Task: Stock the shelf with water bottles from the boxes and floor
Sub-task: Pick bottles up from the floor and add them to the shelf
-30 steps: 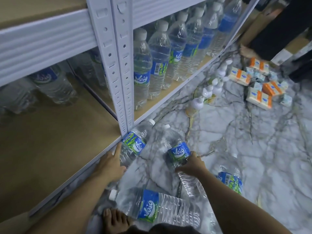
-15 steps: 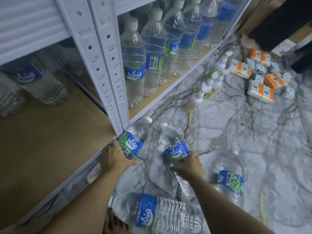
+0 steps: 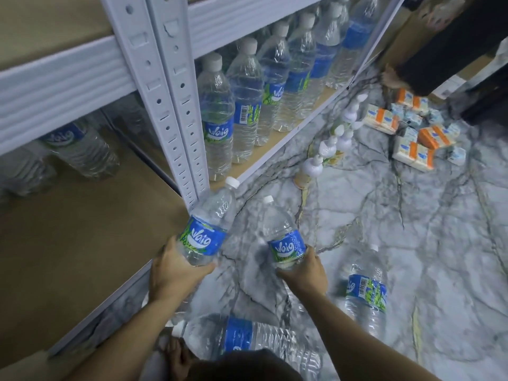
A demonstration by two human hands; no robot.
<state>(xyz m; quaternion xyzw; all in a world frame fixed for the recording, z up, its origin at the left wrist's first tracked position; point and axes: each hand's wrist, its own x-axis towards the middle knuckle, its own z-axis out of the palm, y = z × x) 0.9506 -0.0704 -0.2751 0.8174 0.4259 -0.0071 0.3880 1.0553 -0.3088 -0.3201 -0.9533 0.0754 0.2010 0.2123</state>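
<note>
Water bottle (image 3: 247, 342) lies nearest us on the marble floor (image 3: 412, 243), bottom centre; a floor bottle (image 3: 365, 295) lies lower right. Beyond, our left hand (image 3: 176, 273) grips a tilted bottle (image 3: 209, 232) beside the shelf (image 3: 82, 243) edge, and our right hand (image 3: 302, 273) grips a second bottle (image 3: 283, 237). Farther, upper centre, upright bottles (image 3: 247, 105) line the shelf.

Bottles lying around the fingers, beside the shelf (image 3: 82, 243)
Left fingers (image 3: 202, 269) are gripping the left bottle (image 3: 209, 229) by the shelf post (image 3: 176, 105); right fingers (image 3: 311, 253) are gripping the right bottle (image 3: 283, 237); a third bottle (image 3: 367, 295) is lying on the floor (image 3: 439, 270) to their right.
</note>
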